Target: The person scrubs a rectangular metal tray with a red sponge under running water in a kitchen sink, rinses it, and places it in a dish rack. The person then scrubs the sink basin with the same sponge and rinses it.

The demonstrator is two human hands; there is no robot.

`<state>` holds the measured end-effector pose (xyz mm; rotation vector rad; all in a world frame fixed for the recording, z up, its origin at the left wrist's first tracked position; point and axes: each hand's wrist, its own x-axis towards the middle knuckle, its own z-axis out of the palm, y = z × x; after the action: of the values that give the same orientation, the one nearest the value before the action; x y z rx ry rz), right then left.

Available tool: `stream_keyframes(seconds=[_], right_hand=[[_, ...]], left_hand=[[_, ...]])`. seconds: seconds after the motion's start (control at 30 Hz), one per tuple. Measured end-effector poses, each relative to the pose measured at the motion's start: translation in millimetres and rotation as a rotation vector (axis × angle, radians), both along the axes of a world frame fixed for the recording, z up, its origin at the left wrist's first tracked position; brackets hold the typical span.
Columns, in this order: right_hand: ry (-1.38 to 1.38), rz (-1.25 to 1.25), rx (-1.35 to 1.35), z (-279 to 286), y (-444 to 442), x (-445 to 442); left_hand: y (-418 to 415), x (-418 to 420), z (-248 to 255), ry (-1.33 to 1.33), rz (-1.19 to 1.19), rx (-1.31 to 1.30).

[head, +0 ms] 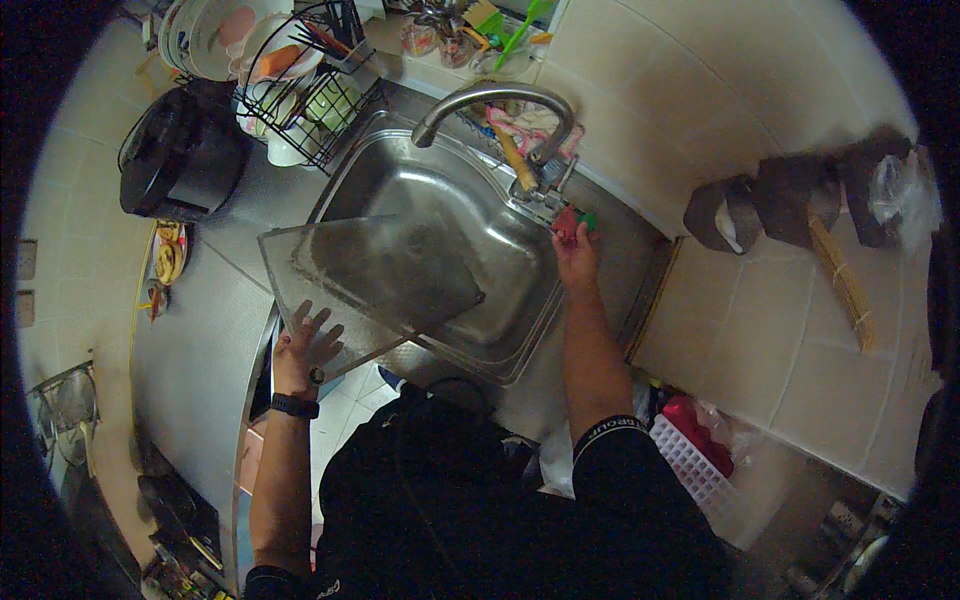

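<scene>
A clear, flat rectangular panel (360, 292), dark along its edges, lies tilted across the left part of the stainless steel sink (517, 352). At its near left corner is my left hand (307, 349), fingers spread behind or against the panel; whether it bears the panel's weight is hard to tell. My right hand (577, 259) reaches to the sink's back right corner, its fingertips on a red and green sponge or scrubber (570, 223). Just behind stands the curved metal faucet (495, 91), with a wooden-handled brush (516, 161) and a pink-edged cloth (540, 124) by its base.
A black wire dish rack (330, 112) with bowls and plates stands at the back left, beside a black appliance (184, 150). A plate of food (169, 255) sits on the steel counter (202, 360). Dark holders (795, 187) hang on the tiled wall at right.
</scene>
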<state>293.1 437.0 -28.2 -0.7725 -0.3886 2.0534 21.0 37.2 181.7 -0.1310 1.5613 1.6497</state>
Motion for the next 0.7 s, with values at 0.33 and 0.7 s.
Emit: stream_keyframes(seconds=[0.33,0.7], right_hand=[[-0.476,0.288,0.176,24,-42,-7],[-0.722,0.626,1.496,80,-255,-203]], left_hand=[[-5,1,-1,-0.033,0.029,0.058],[-2,8,7,-0.067,-0.053,0.187]])
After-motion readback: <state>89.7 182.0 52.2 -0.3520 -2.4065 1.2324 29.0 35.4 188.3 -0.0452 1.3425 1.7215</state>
